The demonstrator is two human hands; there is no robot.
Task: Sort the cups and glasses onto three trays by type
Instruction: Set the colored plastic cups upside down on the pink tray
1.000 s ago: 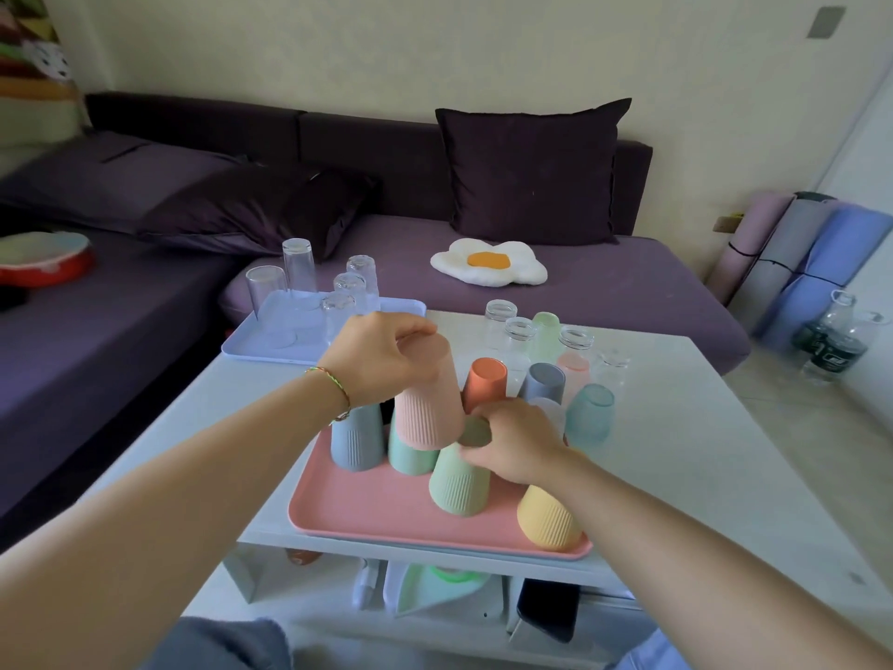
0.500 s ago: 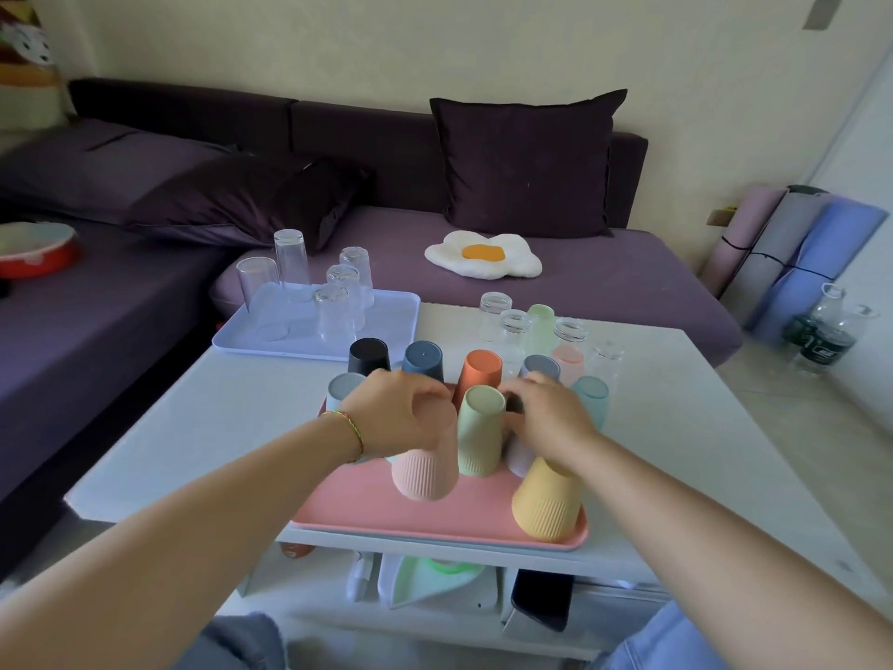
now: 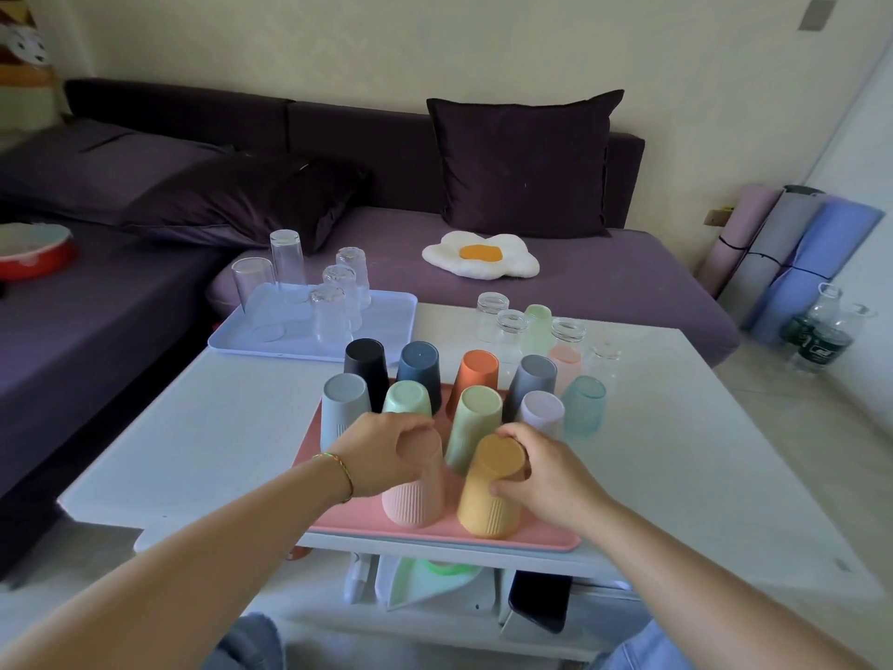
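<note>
- Lowered since a second ago, when it was held in the air, the pale pink ribbed plastic cup [image 3: 415,500] now stands mouth-down on the salmon-pink rectangular plastic tray [image 3: 546,541], near its 7 o'clock corner. The left hand [image 3: 381,452] has its fingers curled round the cup's upturned base.
- Meanwhile the right hand [image 3: 546,476] has left the sage-green ribbed cup [image 3: 476,423]. It now grasps the mustard-yellow ribbed plastic cup [image 3: 488,505] by its base, thumb on the near side, at the tray's 5 o'clock.
- For the task, I judge this tray nearly filled with opaque cups, with the two near ones being set as a front row.
- At 11 o'clock from it, the pale blue plastic tray [image 3: 386,321] holds five clear inverted glasses [image 3: 331,314], smooth-walled.
- At 1 o'clock, small clear jar-like glasses [image 3: 510,326] and frosted tumblers, one of them teal [image 3: 582,406], stand over the glossy white table [image 3: 217,437]. Whether a third tray lies under them I cannot tell.
- Cups are matte, tapered and finely fluted on the lower wall. The glasses look hard and slick.
</note>
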